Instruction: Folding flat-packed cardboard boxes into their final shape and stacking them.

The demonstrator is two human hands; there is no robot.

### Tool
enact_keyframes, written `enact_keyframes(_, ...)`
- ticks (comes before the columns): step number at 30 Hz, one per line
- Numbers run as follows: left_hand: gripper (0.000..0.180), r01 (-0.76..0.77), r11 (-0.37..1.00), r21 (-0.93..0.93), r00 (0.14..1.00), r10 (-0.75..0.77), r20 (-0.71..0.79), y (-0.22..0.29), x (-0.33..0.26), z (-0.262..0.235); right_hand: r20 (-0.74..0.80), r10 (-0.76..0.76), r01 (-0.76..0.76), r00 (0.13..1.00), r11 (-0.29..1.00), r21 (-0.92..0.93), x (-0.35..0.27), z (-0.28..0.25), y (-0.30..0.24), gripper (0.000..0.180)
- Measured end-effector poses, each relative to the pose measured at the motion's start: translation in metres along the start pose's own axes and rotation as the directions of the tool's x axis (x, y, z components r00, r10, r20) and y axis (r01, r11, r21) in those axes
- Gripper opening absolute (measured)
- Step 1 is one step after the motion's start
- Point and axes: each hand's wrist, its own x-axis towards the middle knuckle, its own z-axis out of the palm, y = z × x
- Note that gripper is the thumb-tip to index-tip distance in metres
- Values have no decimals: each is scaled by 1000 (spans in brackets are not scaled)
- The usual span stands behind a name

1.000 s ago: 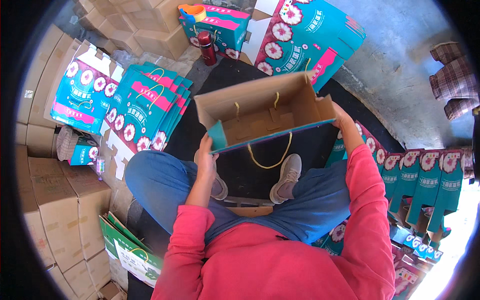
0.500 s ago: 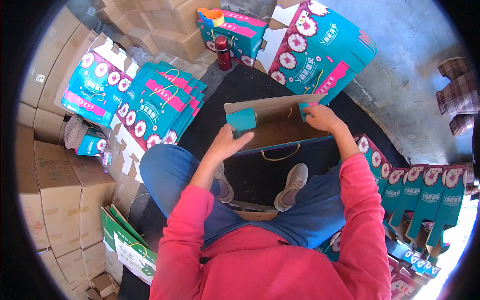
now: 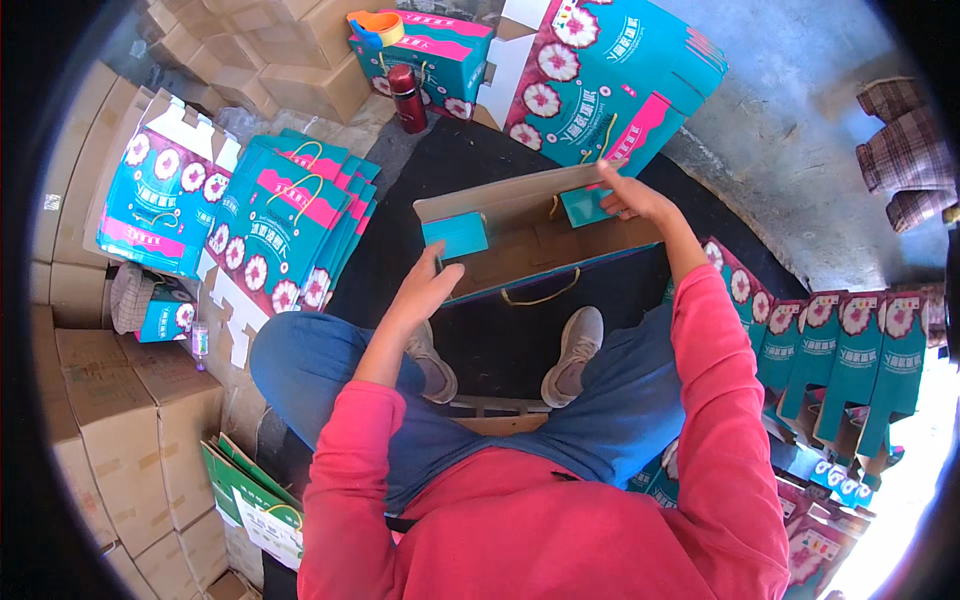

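A carton [image 3: 530, 202] with a bare brown inside stands open-topped in front of my feet. A teal flap [image 3: 456, 235] folds in at its left end and another teal flap [image 3: 584, 207] at its right end. From its near side hangs a yellow cord handle [image 3: 541, 296]. My left hand [image 3: 425, 287] is at the near left corner, thumb and fingers apart. My right hand [image 3: 637, 194] is over the far right corner, one finger stretched toward the far wall's top edge, the others bent beside the right flap. Its grip is partly hidden.
Flat teal-and-pink cartons [image 3: 285, 215] lie stacked at left, with more [image 3: 625, 75] at the far right. A red flask [image 3: 407, 100] stands near a finished carton [image 3: 440, 65] bearing a tape dispenser [image 3: 378, 28]. Brown boxes [image 3: 120, 430] line the left; teal cartons [image 3: 840, 345] stand at right.
My right hand has shifted from gripping the right flap to the carton's far right corner, and the flap shows more fully. My left hand has drawn slightly off the left flap. The view has shifted.
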Motion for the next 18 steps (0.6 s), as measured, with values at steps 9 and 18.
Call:
enact_keyframes(9, 74, 3, 984, -176, 999, -12, -47, -6, -8, -2, -110, -13, 45, 994, 957, 285, -14, -9, -2, 91)
enact_keyframes(18, 67, -1, 969, -248, 990, -34, -136, -29, -15, -17, 33, -153, 151, 988, 986, 66, -14, -19, 4, 86)
